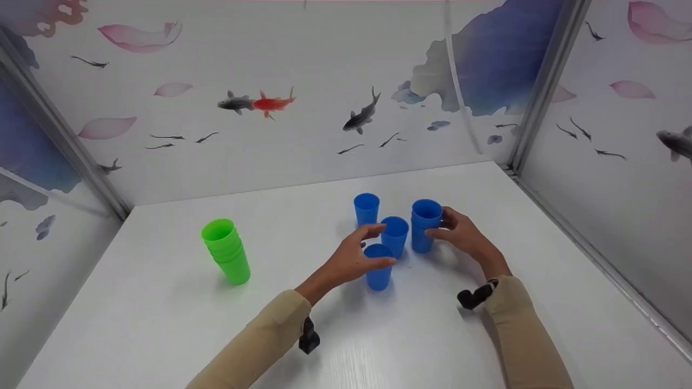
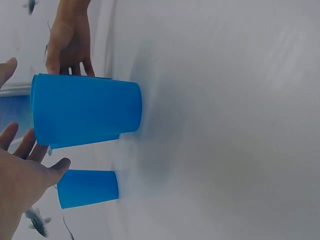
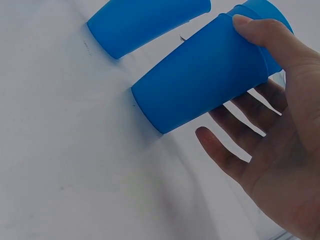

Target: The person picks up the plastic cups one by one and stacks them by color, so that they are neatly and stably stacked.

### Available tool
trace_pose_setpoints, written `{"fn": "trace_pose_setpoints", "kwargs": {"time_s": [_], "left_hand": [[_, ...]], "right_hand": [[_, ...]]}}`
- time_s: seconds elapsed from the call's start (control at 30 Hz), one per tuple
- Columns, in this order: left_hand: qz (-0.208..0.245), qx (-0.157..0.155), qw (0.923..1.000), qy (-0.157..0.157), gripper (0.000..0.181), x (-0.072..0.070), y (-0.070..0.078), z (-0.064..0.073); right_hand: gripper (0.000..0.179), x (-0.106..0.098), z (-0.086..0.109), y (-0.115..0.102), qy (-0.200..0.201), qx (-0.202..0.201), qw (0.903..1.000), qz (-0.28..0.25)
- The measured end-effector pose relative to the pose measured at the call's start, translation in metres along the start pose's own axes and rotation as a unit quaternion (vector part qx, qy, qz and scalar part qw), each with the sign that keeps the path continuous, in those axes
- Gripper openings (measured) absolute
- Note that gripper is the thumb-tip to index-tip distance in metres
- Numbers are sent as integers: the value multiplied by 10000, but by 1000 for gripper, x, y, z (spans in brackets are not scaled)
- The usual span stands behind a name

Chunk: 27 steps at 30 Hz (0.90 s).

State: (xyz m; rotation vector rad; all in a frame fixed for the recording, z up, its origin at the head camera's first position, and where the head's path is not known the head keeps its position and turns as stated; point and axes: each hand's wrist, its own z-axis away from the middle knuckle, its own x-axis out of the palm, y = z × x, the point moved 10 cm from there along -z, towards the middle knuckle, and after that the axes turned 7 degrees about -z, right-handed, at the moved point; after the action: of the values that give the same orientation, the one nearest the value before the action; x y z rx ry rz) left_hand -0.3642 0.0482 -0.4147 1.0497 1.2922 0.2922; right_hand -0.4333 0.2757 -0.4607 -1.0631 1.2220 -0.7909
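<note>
On the right, my right hand holds a nested stack of blue cups that stands upright on the table. In the right wrist view the thumb presses near the rim while fingers pass behind the stack. My left hand is spread beside the nearest blue cup, thumb and fingers apart around its upper part. Just behind that one stands a second blue cup, partly covered by the left fingers. Farther back is a third single blue cup. All of them are upright.
A stack of nested green cups stands on the left part of the white table. Walls printed with fish and petals, such as the back wall, enclose the table at the back and both sides.
</note>
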Motion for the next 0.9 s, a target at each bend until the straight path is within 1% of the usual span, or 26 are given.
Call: {"fn": "trace_pose_setpoints", "kwargs": {"time_s": [0.1, 0.27, 0.37, 0.47, 0.63, 0.8, 0.9], "left_hand": [[-31, 10, 10000, -60, 81, 3, -7, 4], [-57, 3, 9999, -147, 83, 8, -15, 8], [-66, -113, 9997, -188, 83, 11, -20, 9], [-87, -323, 9993, -189, 82, 14, -28, 11], [-39, -560, 9983, -122, 80, 14, -35, 12], [42, -655, 9978, -105, 77, 14, -39, 11], [97, -598, 9982, -43, 76, 8, -34, 7]], "right_hand": [[85, 0, 0, 1, -3, 6, 10000, 43], [82, -1, 0, 1, 7, -21, 10000, 29], [82, -1, -1, 1, -6, -28, 10000, -1], [82, -1, -3, 3, -9, -29, 10000, -53], [83, -2, -4, 6, 64, -27, 10000, -51], [86, -2, -5, 7, 58, -37, 10000, -30], [88, -2, -5, 7, 34, -37, 10000, -42]]}}
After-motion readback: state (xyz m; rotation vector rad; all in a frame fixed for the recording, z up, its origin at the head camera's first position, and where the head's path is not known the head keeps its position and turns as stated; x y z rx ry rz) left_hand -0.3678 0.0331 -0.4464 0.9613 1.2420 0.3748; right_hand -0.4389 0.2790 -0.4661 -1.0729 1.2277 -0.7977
